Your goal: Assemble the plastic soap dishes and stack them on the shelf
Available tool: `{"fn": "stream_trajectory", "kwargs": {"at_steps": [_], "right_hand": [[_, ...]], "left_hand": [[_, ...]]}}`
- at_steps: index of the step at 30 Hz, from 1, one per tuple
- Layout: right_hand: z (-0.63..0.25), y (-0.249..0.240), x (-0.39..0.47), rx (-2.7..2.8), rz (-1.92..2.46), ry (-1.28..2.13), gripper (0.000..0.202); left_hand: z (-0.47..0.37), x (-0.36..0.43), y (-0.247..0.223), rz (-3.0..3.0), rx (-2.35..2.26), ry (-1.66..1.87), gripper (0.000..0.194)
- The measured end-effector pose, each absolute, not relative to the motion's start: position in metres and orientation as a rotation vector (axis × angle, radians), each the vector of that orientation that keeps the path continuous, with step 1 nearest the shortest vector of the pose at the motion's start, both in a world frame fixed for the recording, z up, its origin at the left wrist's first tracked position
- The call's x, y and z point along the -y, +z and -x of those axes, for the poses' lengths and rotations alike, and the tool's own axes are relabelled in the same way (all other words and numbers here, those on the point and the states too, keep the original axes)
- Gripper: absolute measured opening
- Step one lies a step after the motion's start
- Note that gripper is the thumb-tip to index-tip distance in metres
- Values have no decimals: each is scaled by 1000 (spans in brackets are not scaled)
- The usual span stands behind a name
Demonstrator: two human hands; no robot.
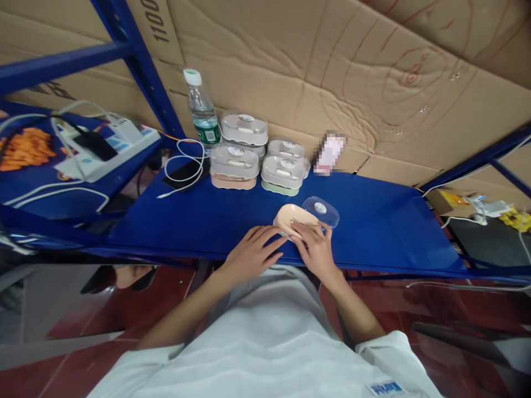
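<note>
A beige oval soap box sits near the front edge of the blue table, its hollow facing up. My right hand reaches over its near right side, fingertips inside and thumb at the front rim. Something small and greenish shows beside those fingertips; I cannot make out what it is. My left hand lies at the box's left front edge with fingers stretched and apart, the fingertips close to the rim. Behind my right hand lies a clear oval lid with a round white sticker.
Stacked soap boxes with translucent lids stand at the back, beside a water bottle. A white cable lies over a dark flat item at left. A pixelated pink item leans against the cardboard wall. Blue rack posts flank the table.
</note>
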State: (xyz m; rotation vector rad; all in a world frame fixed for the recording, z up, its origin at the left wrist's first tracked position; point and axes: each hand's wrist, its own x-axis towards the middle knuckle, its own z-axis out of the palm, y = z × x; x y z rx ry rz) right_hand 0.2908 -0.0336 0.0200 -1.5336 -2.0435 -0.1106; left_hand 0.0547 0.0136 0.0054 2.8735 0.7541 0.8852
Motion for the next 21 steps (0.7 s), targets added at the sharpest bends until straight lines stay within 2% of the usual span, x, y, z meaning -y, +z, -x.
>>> {"fn": "stream_trajectory", "kwargs": {"at_steps": [21], "right_hand": [[-294,23,32,2116,1530,-68,37]], "left_hand": [[-55,-15,5,-2821,-747,853,27]]}}
